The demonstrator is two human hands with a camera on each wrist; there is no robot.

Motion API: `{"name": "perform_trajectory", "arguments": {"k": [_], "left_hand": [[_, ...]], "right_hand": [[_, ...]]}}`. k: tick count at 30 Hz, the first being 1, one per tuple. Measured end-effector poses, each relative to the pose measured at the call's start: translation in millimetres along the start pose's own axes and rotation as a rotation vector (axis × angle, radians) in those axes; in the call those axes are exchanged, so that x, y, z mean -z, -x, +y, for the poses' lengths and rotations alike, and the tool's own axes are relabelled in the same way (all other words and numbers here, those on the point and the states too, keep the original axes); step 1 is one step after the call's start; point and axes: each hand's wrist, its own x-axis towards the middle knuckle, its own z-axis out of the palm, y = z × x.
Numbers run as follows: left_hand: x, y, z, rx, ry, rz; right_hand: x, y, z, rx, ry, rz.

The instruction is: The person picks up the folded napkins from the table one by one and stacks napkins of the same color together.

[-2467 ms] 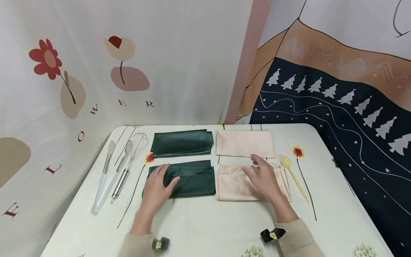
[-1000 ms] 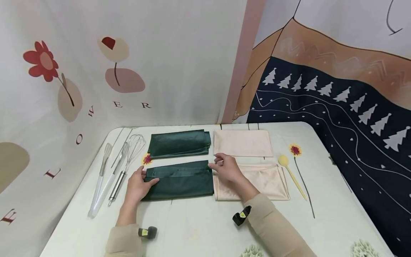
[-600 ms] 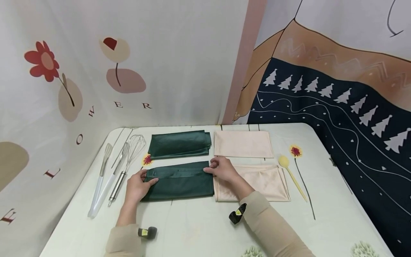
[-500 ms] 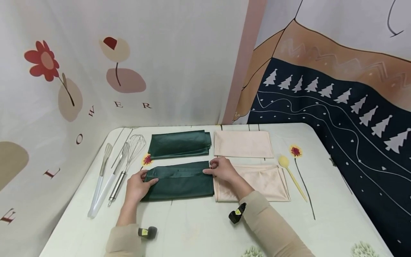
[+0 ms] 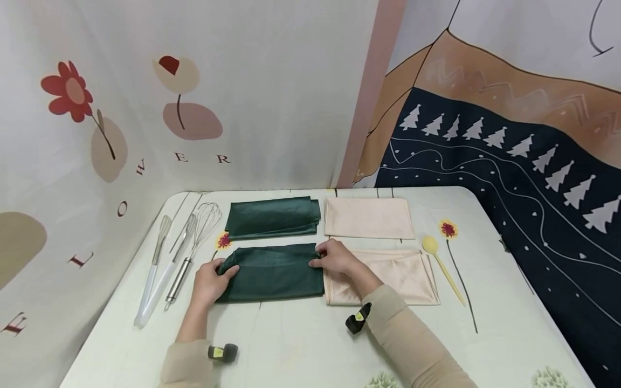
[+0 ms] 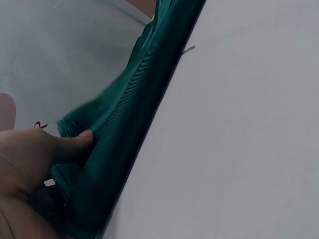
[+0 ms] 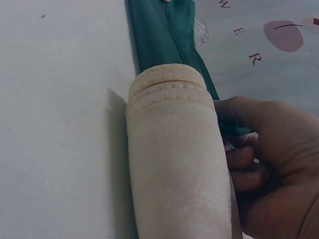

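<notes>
A folded dark green cloth (image 5: 274,277) lies in the front row, its far edge lifted at both ends. My left hand (image 5: 207,283) pinches the far left corner, thumb on top; the left wrist view shows the thumb (image 6: 75,145) against the raised green fabric (image 6: 124,134). At the far right corner, my right hand (image 5: 337,257) pinches the same cloth between thumb and fingers. Its forearm passes over a folded pale pink cloth (image 5: 393,277). In the right wrist view that cloth's thick folded edge (image 7: 174,159) hides part of the green one.
Behind lie a second folded green cloth (image 5: 271,218) and a second pink one (image 5: 368,218). To the left are a wire whisk (image 5: 179,280) and two white-handled utensils, one a brush-like tool (image 5: 150,285). A yellow spoon (image 5: 443,267) lies at right on the patterned tablecloth (image 5: 301,345).
Both hands came from hovering over the front cloths to the front green cloth's far corners, the right moving left. Just now the far left corner has risen and curled over in the left hand.
</notes>
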Motion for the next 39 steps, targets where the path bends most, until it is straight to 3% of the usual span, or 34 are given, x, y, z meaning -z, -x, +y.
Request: {"name": "perform_trajectory", "arguments": {"k": [6,10,14,18,23,28,33,39], "left_hand": [[3.6,0.4,1.5,0.027,0.071,-0.022],[4.9,0.0,-0.3,0.123,0.167,-0.068],[6.4,-0.5,-2.2,0.222,0.304,-0.071],[10.8,-0.1,-2.7,0.265,0.365,-0.104],[17.9,3.5,-3.9,0.229,0.271,-0.183],[24.7,7.3,-8.0,0.172,0.155,-0.222],[26.8,8.4,-10.0,0.136,0.141,-0.225],[24.1,8.6,-9.8,0.119,0.163,-0.182]], "right_hand": [[0,-1.1,2,0.021,-0.034,-0.028],[0,-0.9,4,0.014,-0.055,-0.044],[2,-0.4,7,-0.026,-0.095,-0.068],[4,-0.9,8,-0.046,-0.114,-0.109],[7,-1.1,7,-0.036,-0.073,-0.15],[11,-0.2,4,-0.004,-0.033,-0.167],[13,-0.4,4,0.007,-0.025,-0.169],[11,-0.4,6,0.024,-0.062,-0.148]]}}
